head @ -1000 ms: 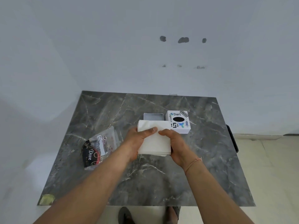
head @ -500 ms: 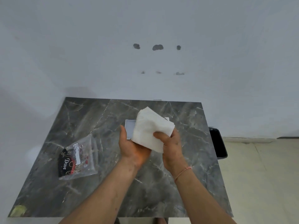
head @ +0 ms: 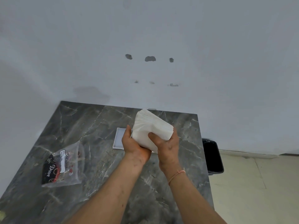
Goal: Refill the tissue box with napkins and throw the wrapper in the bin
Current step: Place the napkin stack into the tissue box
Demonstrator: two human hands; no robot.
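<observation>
A thick stack of white napkins (head: 150,126) is held tilted above the table, its edges fanned toward the wall. My left hand (head: 132,145) cups it from below and the left. My right hand (head: 168,143) grips its lower right corner, thumb on top. Behind my left hand lies a shallow white box part (head: 119,139), open side up. The rest of the tissue box is hidden behind the napkins and my hands. The empty clear wrapper (head: 63,165) with a black "Dove" print lies flat at the table's left.
The dark grey marble table (head: 90,126) stands against a pale wall. A black bin (head: 212,156) sits on the floor just past the table's right edge. Cream floor tiles lie to the right.
Both hands have lifted the napkin stack off the table and tilted it up on edge. The printed tissue box, visible a second ago, is now hidden behind the stack.
</observation>
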